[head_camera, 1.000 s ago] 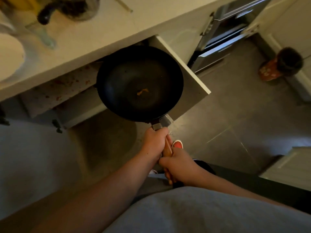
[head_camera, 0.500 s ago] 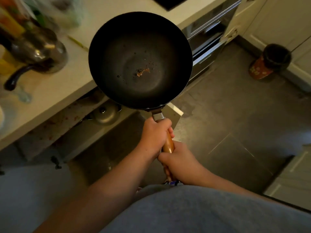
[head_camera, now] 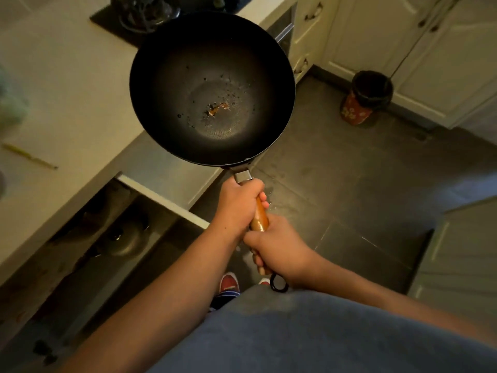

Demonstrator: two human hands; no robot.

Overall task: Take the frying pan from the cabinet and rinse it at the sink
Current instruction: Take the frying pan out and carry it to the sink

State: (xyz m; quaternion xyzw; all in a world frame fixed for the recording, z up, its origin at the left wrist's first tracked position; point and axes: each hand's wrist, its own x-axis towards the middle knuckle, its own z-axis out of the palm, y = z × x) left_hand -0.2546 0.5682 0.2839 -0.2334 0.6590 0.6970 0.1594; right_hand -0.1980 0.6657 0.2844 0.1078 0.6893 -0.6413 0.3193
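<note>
A black frying pan (head_camera: 212, 90) with a small orange food scrap in its middle is held level above the counter's edge. Its wooden handle (head_camera: 260, 216) runs back toward me. My left hand (head_camera: 238, 200) grips the handle just behind the metal collar. My right hand (head_camera: 277, 251) grips the handle's rear end, near the black hanging loop. Below left, the cabinet (head_camera: 113, 232) stands open with its door (head_camera: 161, 195) swung out. No sink is in view.
A pale countertop (head_camera: 67, 90) runs along the left, with a dark hob (head_camera: 139, 14) at the top and a yellow-green stick (head_camera: 29, 156). A metal pot (head_camera: 126, 238) sits inside the cabinet. A red bin (head_camera: 365, 98) stands on the grey tiled floor by white cupboards.
The pan has risen from in front of the open cabinet to above counter height, and my view has swung right along the counter. Both hands keep the same grip.
</note>
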